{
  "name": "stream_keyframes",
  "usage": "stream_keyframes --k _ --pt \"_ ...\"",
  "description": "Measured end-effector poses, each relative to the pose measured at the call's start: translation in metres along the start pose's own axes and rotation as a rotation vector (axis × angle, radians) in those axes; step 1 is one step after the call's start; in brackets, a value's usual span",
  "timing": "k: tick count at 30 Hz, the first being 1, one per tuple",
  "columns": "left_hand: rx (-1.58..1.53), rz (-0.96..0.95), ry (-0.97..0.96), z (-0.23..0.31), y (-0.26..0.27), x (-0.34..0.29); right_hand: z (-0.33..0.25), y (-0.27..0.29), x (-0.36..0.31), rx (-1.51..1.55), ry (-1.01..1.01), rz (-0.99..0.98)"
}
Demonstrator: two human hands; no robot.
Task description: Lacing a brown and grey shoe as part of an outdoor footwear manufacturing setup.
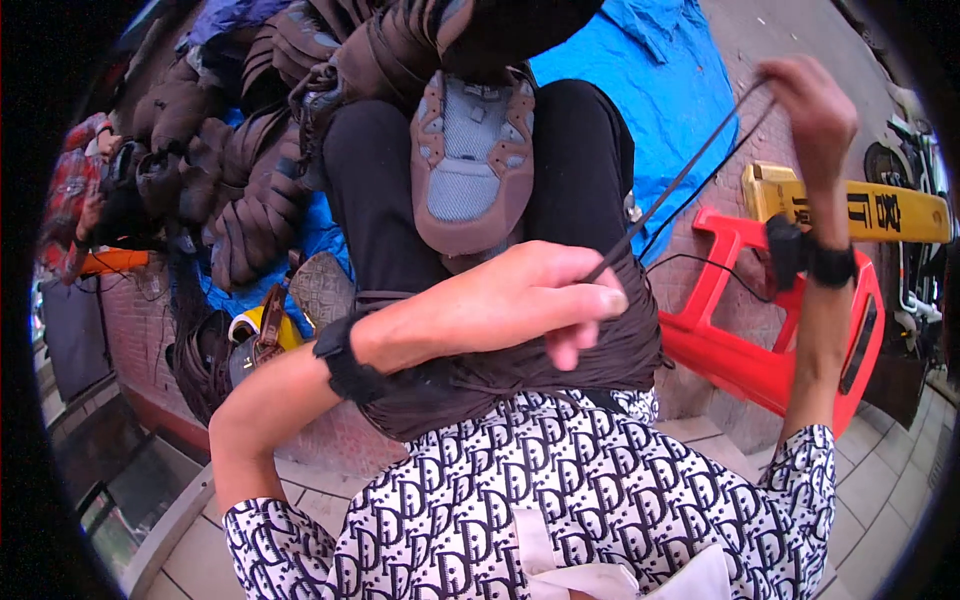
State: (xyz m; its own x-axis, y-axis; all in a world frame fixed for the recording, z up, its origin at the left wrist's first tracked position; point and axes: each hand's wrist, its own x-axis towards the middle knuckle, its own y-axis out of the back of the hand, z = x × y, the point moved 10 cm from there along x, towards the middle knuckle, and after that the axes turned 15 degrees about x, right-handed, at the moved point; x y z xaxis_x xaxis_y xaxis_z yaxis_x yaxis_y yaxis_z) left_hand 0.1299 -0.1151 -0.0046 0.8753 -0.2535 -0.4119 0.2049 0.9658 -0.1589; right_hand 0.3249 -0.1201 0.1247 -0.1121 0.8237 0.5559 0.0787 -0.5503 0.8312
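A dark shoelace (680, 180) is stretched slantwise between my two hands. My left hand (530, 300) is over my lap with thumb and fingers closed on its near end. Raised at the far right, my right hand (812, 105) grips the other end, where the lace doubles back in a loop. Between my knees rests a brown shoe upper (475, 165) with grey-blue mesh, its toe pointing at me; no lace shows in its eyelets. A thick bundle of dark laces (510, 375) lies across my lap beneath my left hand.
Stacked brown shoe uppers (250, 190) curve along the left and far side. A blue tarp (650, 60) covers the ground ahead. To my right stand a red plastic stool (730, 345) and a yellow board (900, 212). Someone in a red plaid sleeve (72, 200) is at far left.
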Motion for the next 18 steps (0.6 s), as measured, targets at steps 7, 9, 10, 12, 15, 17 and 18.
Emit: stream_keyframes --k 7,9,10,12,15,17,18 --pt "0.172 0.132 -0.021 -0.022 0.031 -0.068 0.29 0.051 -0.204 -0.418 -0.87 -0.09" --pt "0.034 0.378 -0.089 0.038 0.058 -0.086 0.287 0.015 -0.23 -0.406 -0.879 -0.184" --pt "0.127 0.437 -0.231 0.079 0.066 -0.091 0.282 0.015 -0.229 -0.446 -0.746 -0.266" --pt "0.37 0.632 -0.259 0.128 0.087 -0.089 0.244 -0.065 -0.19 -0.337 -0.98 -0.55" --pt "0.786 0.632 -0.201 0.134 0.106 -0.05 0.136 -0.094 -0.093 0.638 -0.781 -0.236" --pt "0.896 0.64 -0.226 0.122 0.106 -0.036 0.041 -0.077 -0.008 1.162 -0.566 -0.136" --pt "0.872 0.618 -0.202 0.1 0.102 -0.022 -0.009 -0.084 0.007 1.3 -0.421 -0.159"
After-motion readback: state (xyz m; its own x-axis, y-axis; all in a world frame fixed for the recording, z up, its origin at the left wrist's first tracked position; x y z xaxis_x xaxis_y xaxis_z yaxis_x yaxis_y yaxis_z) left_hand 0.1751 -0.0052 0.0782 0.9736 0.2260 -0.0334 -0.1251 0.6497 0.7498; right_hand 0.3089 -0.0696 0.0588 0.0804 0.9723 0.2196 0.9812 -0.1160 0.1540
